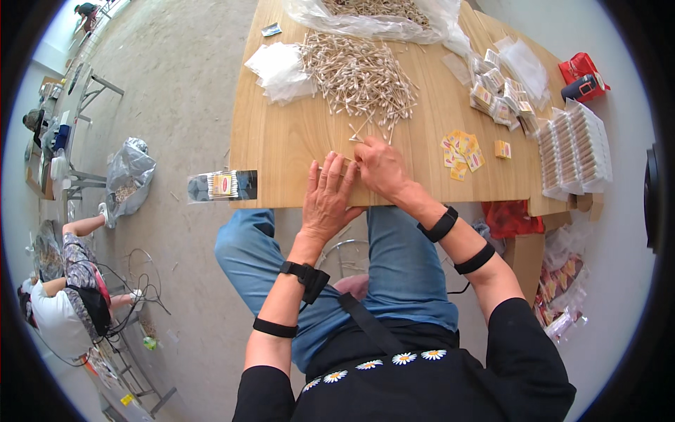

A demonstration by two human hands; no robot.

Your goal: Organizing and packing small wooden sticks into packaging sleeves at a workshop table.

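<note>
My left hand (329,197) lies at the table's near edge, its fingers stretched out flat and close together. Thin sticks show beside its fingertips. Just to the right, my right hand (383,169) is closed in a pinch, its fingertips meeting the left hand's fingers. Cotton swab sticks show at that pinch, though how many is hidden. Beyond both hands spreads a loose heap of cotton swabs (358,74), with a few stray ones reaching down toward my right knuckles. Yellow and white printed cards (462,151) lie to the right of my right hand.
Clear plastic bags (283,72) lie left of the heap. A large plastic sack (450,24) of swabs sits behind. At right are small packed bundles (500,91) and stacked swab packs (575,151). One pack (223,185) rests on a dark holder at the left edge.
</note>
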